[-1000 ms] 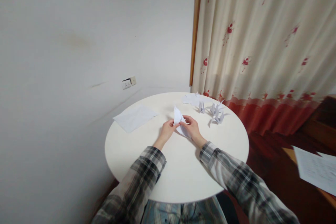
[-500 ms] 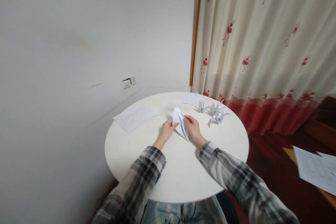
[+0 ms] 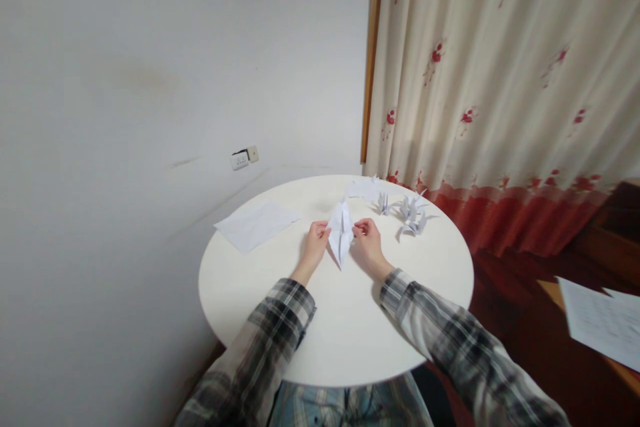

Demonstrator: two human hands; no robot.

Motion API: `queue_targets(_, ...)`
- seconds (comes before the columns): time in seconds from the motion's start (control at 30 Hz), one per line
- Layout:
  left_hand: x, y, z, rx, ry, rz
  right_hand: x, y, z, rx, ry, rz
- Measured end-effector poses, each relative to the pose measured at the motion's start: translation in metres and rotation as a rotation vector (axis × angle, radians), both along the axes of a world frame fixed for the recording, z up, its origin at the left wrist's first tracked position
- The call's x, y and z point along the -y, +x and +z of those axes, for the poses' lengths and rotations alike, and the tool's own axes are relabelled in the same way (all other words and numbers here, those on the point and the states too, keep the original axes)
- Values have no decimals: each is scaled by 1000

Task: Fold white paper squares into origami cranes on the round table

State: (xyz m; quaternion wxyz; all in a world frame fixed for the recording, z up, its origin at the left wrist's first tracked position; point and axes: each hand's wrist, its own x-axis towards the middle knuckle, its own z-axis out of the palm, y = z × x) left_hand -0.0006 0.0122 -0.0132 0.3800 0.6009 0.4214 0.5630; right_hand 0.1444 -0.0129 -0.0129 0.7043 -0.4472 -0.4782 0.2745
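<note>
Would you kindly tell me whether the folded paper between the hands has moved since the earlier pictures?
Yes: judged against the table, the folded paper has turned, its near tip swinging left and its far tip slightly right.

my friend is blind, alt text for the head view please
Left hand and right hand hold a diamond-shaped folded paper over a round white table, with folded paper figures to the right and flat white paper to the left.

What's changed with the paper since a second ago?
The folded white paper has opened into a diamond, its near tip swinging left. The left hand and right hand have spread apart along its sides. The flat white sheet and spiky white paper figures on the round white table stayed.
</note>
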Motion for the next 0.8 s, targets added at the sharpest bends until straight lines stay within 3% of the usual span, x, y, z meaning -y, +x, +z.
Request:
queue_targets(0.47,23,2,24,-224,248,16,3,2,3,101,9,68)
queue_targets(0.6,23,3,23,-226,209,-25,4,1,6,122,2,66)
queue_targets(0.8,18,5,18,-170,98,-2,5,-3,6,140,-25,206)
